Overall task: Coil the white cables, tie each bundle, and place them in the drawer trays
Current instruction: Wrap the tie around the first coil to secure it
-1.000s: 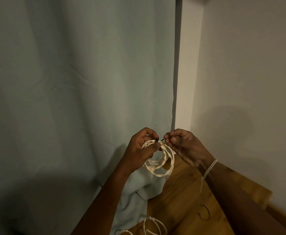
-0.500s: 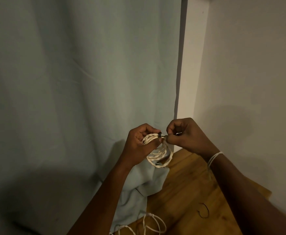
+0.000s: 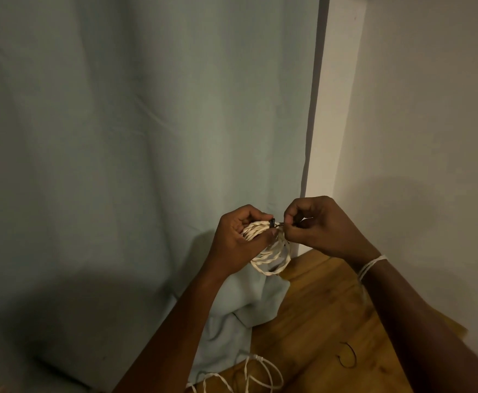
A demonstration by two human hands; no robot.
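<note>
Both hands are drawing closer together, right hand [image 3: 321, 226] curling tighter on the dark tie [image 3: 277, 222] while left hand [image 3: 239, 238] is clamping the coiled white cable [image 3: 272, 251] up above the wooden surface [image 3: 317, 321]; it's looking light, springy and twisted, cream loops bunching, best pinched right at the tie point
</note>
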